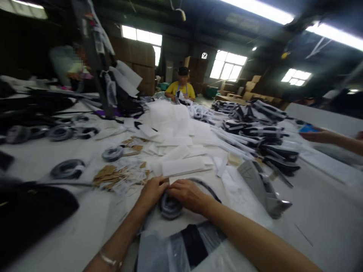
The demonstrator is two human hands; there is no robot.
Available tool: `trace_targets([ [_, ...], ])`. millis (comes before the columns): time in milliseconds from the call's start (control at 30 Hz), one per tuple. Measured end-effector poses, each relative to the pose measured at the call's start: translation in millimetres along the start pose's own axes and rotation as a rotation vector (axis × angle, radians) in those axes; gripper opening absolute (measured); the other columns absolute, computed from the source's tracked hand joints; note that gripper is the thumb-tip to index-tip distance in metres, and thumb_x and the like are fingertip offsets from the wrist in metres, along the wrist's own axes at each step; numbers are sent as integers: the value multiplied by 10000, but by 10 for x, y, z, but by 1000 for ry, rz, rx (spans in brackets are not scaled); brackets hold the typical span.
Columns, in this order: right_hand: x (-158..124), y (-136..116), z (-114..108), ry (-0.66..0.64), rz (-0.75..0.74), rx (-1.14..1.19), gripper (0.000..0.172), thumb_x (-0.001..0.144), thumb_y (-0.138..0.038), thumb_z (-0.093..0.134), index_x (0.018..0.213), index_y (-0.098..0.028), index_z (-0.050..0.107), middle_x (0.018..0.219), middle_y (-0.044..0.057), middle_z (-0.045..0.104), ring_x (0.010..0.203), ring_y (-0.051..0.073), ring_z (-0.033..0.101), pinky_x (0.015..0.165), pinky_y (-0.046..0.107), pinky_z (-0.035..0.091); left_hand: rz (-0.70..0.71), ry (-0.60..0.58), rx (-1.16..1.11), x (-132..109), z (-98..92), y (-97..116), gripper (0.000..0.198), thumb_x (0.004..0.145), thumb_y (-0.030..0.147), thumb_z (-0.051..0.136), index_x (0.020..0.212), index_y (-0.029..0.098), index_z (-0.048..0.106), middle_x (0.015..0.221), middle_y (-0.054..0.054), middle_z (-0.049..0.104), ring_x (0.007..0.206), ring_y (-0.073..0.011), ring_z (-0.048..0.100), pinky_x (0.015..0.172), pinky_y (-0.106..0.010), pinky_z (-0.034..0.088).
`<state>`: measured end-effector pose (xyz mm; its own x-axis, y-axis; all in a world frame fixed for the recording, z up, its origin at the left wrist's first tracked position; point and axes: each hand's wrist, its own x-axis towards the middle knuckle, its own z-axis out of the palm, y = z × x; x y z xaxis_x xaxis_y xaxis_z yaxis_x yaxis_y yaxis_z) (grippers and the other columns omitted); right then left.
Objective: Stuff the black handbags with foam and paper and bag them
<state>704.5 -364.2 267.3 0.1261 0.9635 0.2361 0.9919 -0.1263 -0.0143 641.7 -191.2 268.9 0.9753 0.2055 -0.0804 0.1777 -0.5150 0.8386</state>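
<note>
In the head view, a dark coil [171, 210] is being held on the surface [326, 215], in from the middle of its near edge. The coil's top is being grasped by the right hand [188, 194], its fingers curled over. Whether anything is being gripped by the left hand [153, 192], bent at the coil's upper left, cannot be told through the blur. Nearer the edge, a plastic-wrapped piece [194, 241] is being partly covered by the right forearm. Leftward, brown tags [107, 173] are being seen in a loose heap; rightward, a grey device [252, 179]. White sheets [170, 117] are being piled toward the far edge, where a person in yellow [170, 90] is being seen.
</note>
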Motion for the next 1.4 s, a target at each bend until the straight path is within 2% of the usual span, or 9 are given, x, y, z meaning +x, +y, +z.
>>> trace_targets([
  [133, -2, 38, -10, -64, 126, 156, 156, 953, -131, 524, 968, -154, 678, 864, 64, 705, 784, 169, 634, 732, 267, 471, -48, 67, 61, -39, 100, -76, 187, 771, 304, 566, 773, 227, 736, 815, -24, 737, 818, -189, 628, 746, -258, 430],
  [333, 139, 54, -17, -50, 654, 636, 35, 759, -153, 718, 732, -168, 703, 665, -18, 653, 653, 127, 580, 606, 216, 403, -26, 61, 63, -58, 145, -139, 218, 811, 351, 559, 776, 232, 738, 756, -13, 719, 760, -187, 619, 677, -255, 413],
  [433, 183, 132, 30, -75, 794, 799, 168, 649, -174, 795, 771, -163, 680, 641, -45, 617, 608, 106, 543, 544, 195, 369, -13, 67, 56, -54, 161, -147, 221, 809, 311, 534, 762, 216, 728, 710, -2, 695, 715, -179, 603, 649, -256, 401],
  [567, 204, 281, 81, -132, 822, 852, 500, 533, -220, 866, 993, -175, 673, 705, -52, 633, 611, 102, 533, 550, 198, 378, 41, 55, 39, -61, 165, -152, 193, 787, 248, 525, 727, 200, 702, 662, 14, 661, 678, -160, 577, 629, -248, 379],
  [767, 269, 438, 124, -320, 792, 1025, 363, 482, -351, 875, 736, -150, 713, 642, -34, 635, 625, 120, 551, 591, 226, 426, 157, 4, 9, -87, 132, -100, 180, 799, 266, 529, 673, 200, 639, 702, 14, 650, 710, -155, 573, 646, -250, 373],
  [967, 332, 456, 121, -317, 843, 1000, 355, 444, -336, 873, 599, -155, 610, 493, -91, 493, 510, 66, 386, 483, 207, 290, 120, 46, 6, -95, -25, -114, 176, 792, 267, 549, 954, 199, 560, 824, 18, 623, 682, -135, 552, 634, -250, 388],
  [1133, 331, 459, 61, -328, 796, 977, 325, 489, -346, 851, 582, -157, 604, 469, -94, 452, 505, 66, 352, 470, 210, 250, 146, -73, 112, -172, -11, -167, 198, 711, 311, 688, 801, 197, 555, 777, 23, 590, 743, -160, 541, 645, -263, 378],
  [1267, 303, 471, 53, -297, 750, 973, 323, 531, -387, 836, 604, -156, 622, 498, -84, 469, 532, 72, 372, 485, 208, 270, 150, 53, 100, -291, 127, -156, 218, 763, 203, 610, 960, 215, 517, 935, 0, 593, 859, -174, 556, 752, -292, 424],
  [1400, 311, 514, 99, -337, 747, 1001, 339, 533, -416, 831, 655, -152, 656, 549, -68, 521, 552, 78, 407, 509, 209, 310, 352, 115, 166, -372, 165, -150, 275, 792, 121, 567, 1029, 243, 498, 1062, -21, 545, 979, -187, 547, 866, -329, 449],
])
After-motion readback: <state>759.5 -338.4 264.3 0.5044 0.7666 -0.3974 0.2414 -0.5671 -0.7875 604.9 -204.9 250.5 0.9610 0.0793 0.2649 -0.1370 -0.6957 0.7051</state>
